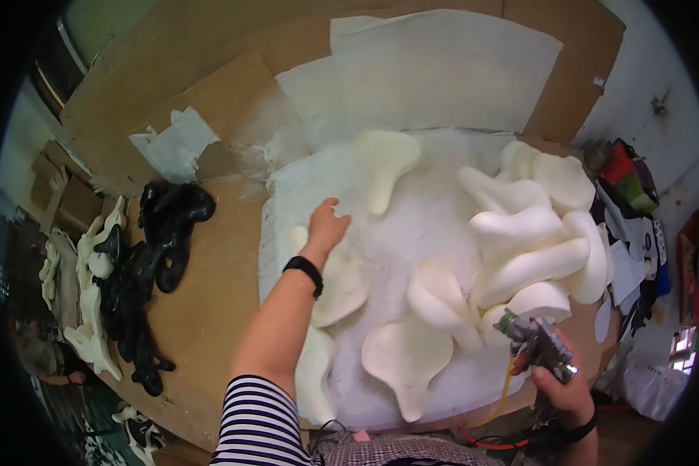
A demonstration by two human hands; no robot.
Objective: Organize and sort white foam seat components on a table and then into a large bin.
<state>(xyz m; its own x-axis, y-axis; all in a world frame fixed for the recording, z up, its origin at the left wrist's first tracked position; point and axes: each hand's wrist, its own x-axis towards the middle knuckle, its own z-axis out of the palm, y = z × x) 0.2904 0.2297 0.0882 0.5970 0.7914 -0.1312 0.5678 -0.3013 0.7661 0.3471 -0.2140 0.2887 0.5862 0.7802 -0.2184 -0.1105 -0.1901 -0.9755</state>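
My left hand reaches forward over a cream-white moulded piece on the paint-covered white sheet, fingers apart, holding nothing. Whether it touches the piece is unclear. A black band sits on that wrist. My right hand grips a metal spray gun at the lower right, its nozzle pointing toward the white pieces. A yellow hose hangs from the gun. Several more cream-white curved pieces lie on the sheet, one near the top centre.
Black painted pieces and unpainted cream ones are piled at the left on the brown cardboard. A cardboard backdrop with white overspray stands behind. Clutter and coloured items sit at the right.
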